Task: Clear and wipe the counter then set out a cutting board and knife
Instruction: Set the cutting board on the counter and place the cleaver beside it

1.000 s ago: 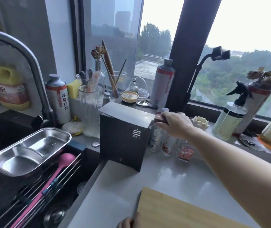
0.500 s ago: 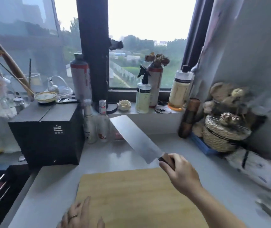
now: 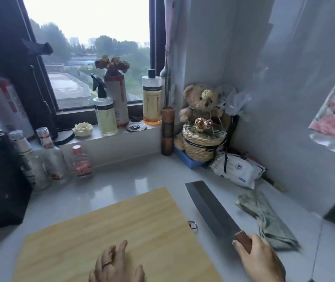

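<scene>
A: Where is the cutting board?

B: It lies flat at the front edge of the counter. The left hand rests on it, fingers spread.

A: And the knife?

B: Just right of the board. The right hand is closed around its wooden handle, and the blade points toward the back corner.

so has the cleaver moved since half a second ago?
Yes. The cleaver, gripped by the right hand, has gone from above the cutting board's far edge to beside its right edge, blade low over the counter.
</scene>
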The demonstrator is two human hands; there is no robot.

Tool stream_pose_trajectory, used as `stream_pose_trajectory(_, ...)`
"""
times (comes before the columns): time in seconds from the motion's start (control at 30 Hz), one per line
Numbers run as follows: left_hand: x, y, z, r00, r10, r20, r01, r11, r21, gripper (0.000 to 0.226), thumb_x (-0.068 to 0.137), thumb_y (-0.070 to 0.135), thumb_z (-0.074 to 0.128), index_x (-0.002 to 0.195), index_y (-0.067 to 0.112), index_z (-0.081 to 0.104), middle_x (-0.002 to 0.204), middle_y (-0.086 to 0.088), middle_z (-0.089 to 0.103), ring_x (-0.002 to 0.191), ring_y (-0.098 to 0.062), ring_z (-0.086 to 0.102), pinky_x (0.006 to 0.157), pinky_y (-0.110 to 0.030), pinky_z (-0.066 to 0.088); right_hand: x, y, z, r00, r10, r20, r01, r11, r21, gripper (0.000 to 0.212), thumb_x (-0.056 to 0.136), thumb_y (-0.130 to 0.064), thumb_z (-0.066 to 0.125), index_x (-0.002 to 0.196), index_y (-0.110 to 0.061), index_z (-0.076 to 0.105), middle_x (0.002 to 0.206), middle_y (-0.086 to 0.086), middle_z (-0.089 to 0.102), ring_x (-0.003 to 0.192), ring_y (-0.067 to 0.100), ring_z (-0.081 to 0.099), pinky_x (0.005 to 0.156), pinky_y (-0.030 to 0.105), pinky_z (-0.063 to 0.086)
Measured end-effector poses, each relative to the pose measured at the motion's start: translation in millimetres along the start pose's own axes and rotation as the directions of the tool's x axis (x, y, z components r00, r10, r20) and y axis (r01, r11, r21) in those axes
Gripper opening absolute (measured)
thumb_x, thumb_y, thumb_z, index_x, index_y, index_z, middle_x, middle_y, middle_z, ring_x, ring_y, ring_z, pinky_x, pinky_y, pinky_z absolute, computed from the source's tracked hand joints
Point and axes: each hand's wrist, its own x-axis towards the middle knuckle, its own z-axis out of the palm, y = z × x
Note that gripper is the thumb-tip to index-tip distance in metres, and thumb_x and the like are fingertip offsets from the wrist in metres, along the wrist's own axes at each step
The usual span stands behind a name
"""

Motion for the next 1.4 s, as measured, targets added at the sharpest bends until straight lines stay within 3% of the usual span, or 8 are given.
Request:
stream_pose_trajectory(0.2,-4,9,-7,0.994,-0.063,0.084,0.065,0.998,-0.02,0.075,0.041,0.038,0.057,0.113,0.019,0.065,0.123,-0.014,0.058,0.117,-0.031,0.052,0.101,-0.043,0.03,7,11,-3,0.998,0.061,0.012,-0.06,0.998,-0.036,0.044,0.085,-0.046,0.055,0.117,-0.017,0.054,0.124,0.013,0.053,0.118,0.03,0.051,0.092,0.036,0.042)
stream_pose_trajectory(0.4,-2,4,-2,0.998,-0.029,0.054,0.029,1.0,0.001,0.071,0.041,0.041,0.056,0.107,0.017,0.068,0.118,-0.015,0.062,0.113,-0.033,0.055,0.098,-0.045,0.032,13,8,4,0.998,0.056,-0.01,-0.056,0.996,-0.073,0.045,0.085,-0.045,0.055,0.119,-0.016,0.053,0.125,0.013,0.052,0.118,0.03,0.05,0.093,0.035,0.042)
stream_pose_trajectory(0.57,-2,-1,3,1.0,0.017,-0.004,-0.017,0.999,0.029,0.08,0.038,0.053,0.036,0.097,0.013,0.072,0.105,-0.019,0.066,0.101,-0.038,0.061,0.092,-0.05,0.037,16,4,14,0.999,0.023,-0.033,-0.026,0.995,-0.091,0.043,0.085,-0.043,0.056,0.12,-0.018,0.053,0.122,0.011,0.052,0.119,0.03,0.046,0.095,0.033,0.04)
stream_pose_trajectory(0.8,-2,4,-3,0.998,-0.038,0.056,0.037,0.999,0.018,0.067,0.041,0.036,0.059,0.102,0.012,0.07,0.112,-0.018,0.064,0.109,-0.037,0.057,0.097,-0.049,0.033,25,-1,29,0.998,0.009,-0.063,-0.02,0.985,-0.172,0.044,0.085,-0.044,0.056,0.12,-0.018,0.053,0.123,0.011,0.053,0.121,0.029,0.043,0.1,0.032,0.035)
stream_pose_trajectory(1.0,-1,1,-1,1.0,0.019,0.012,-0.019,1.0,-0.004,0.082,0.04,0.054,0.038,0.103,0.012,0.07,0.113,-0.018,0.063,0.11,-0.037,0.056,0.098,-0.05,0.032,22,-1,33,0.993,0.027,-0.118,-0.062,0.949,-0.308,0.043,0.079,-0.06,0.052,0.115,-0.036,0.055,0.126,-0.002,0.049,0.12,0.022,0.034,0.099,0.036,0.03)
stream_pose_trajectory(1.1,1,1,-3,1.0,-0.002,0.028,0.003,0.999,-0.048,0.09,0.038,0.058,0.032,0.109,0.014,0.067,0.12,-0.016,0.061,0.117,-0.035,0.052,0.102,-0.047,0.027,29,6,28,0.993,-0.009,-0.12,-0.019,0.974,-0.226,0.05,0.076,-0.056,0.06,0.121,-0.033,0.054,0.129,0.002,0.047,0.121,0.026,0.032,0.098,0.039,0.031)
stream_pose_trajectory(1.27,2,5,-5,0.998,-0.048,0.041,0.051,0.996,-0.076,0.093,0.038,0.06,0.03,0.113,0.015,0.064,0.125,-0.014,0.058,0.122,-0.034,0.047,0.104,-0.045,0.024,62,31,-8,0.946,0.049,-0.319,-0.056,0.998,-0.013,0.035,0.081,-0.032,0.065,0.111,-0.014,0.065,0.121,0.021,0.053,0.115,0.038,0.038,0.095,0.045,0.032)
stream_pose_trajectory(1.4,4,3,-5,0.997,-0.037,0.069,0.042,0.996,-0.074,0.093,0.039,0.061,0.034,0.115,0.015,0.061,0.124,-0.015,0.058,0.122,-0.037,0.046,0.105,-0.047,0.026,98,51,-35,0.971,0.16,-0.18,-0.178,0.98,-0.091,0.044,0.084,-0.035,0.06,0.122,-0.013,0.056,0.126,0.024,0.048,0.117,0.041,0.042,0.097,0.044,0.038)
